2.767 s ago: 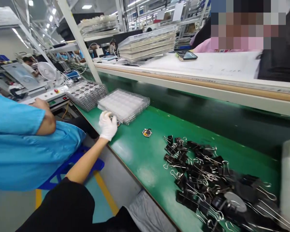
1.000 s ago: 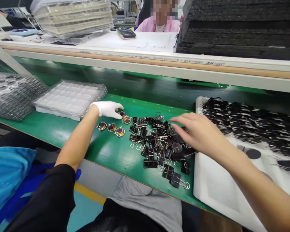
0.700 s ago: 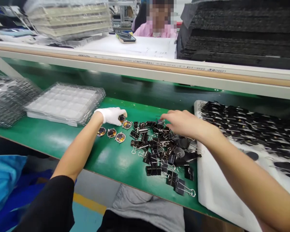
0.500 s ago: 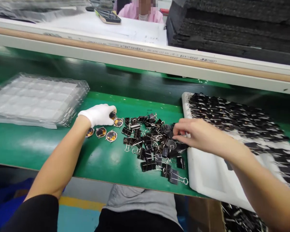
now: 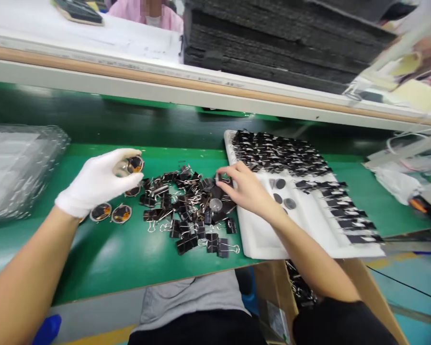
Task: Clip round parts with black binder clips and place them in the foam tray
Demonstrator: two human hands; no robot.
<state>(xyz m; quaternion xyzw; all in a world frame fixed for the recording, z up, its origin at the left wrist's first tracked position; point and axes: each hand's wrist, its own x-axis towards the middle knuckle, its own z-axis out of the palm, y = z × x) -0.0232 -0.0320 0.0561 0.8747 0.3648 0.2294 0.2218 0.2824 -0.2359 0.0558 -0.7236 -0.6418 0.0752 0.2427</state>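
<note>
My left hand [image 5: 95, 181], in a white glove, pinches a round watch head [image 5: 135, 164] with a dark dial and orange marks, tilted up above the table. Other watch heads [image 5: 121, 213] lie below that hand, one partly behind its thumb. My bare right hand [image 5: 249, 189] has thumb and forefinger closed about a black binder clip [image 5: 224, 178] at the right edge of a heap of binder clips [image 5: 187, 206]. Dark round discs and one clear disc [image 5: 215, 205] lie by the heap.
A white foam tray [image 5: 258, 242] on the right bears rows of clips [image 5: 280, 151] and several loose dark discs [image 5: 289, 203]. Stacked clear plastic trays [image 5: 14, 177] stand left. Black foam sheets [image 5: 273, 48] rest on the shelf; a person in pink [image 5: 122, 10] sits beyond.
My view has swung right. My left hand has lifted the watch head and turned its dial toward me. The right hand stays at the heap's edge, now with a binder clip between its fingertips.
</note>
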